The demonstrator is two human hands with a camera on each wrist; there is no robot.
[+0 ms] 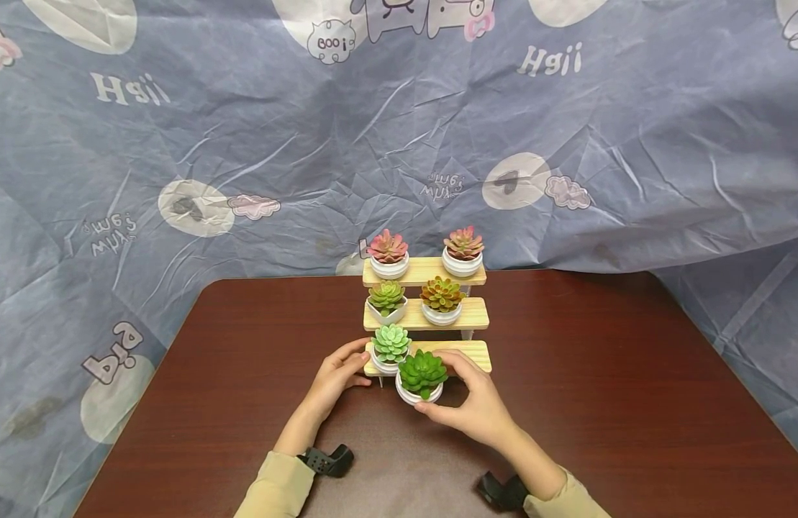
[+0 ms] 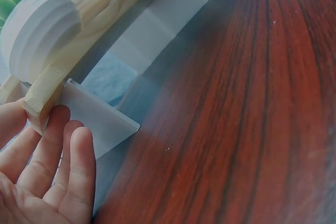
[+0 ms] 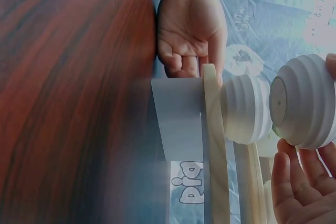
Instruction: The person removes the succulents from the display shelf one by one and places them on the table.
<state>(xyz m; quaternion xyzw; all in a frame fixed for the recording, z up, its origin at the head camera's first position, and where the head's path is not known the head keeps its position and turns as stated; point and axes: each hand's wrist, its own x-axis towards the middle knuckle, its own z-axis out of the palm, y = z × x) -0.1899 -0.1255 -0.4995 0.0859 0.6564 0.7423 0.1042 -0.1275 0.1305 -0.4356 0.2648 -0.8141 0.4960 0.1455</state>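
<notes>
From far away I see the left hand (image 1: 337,374) pinch the low wooden step (image 1: 463,354). A pale green plant (image 1: 391,343) sits there. Next, a dark green plant (image 1: 422,372) is up in the air, its pot (image 1: 408,391) gripped by the right hand (image 1: 475,405).

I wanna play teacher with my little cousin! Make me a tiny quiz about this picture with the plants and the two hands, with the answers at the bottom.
1. Pick one: what colour is the pot in the right hand? A) red B) white C) black
2. True or false: the left hand touches nothing.
3. Count: how many potted plants stand on the wooden shelves?

Key:
1. B
2. False: it grips the left end of the bottom shelf.
3. Five: two up top, two in the middle, one at the bottom.
</notes>
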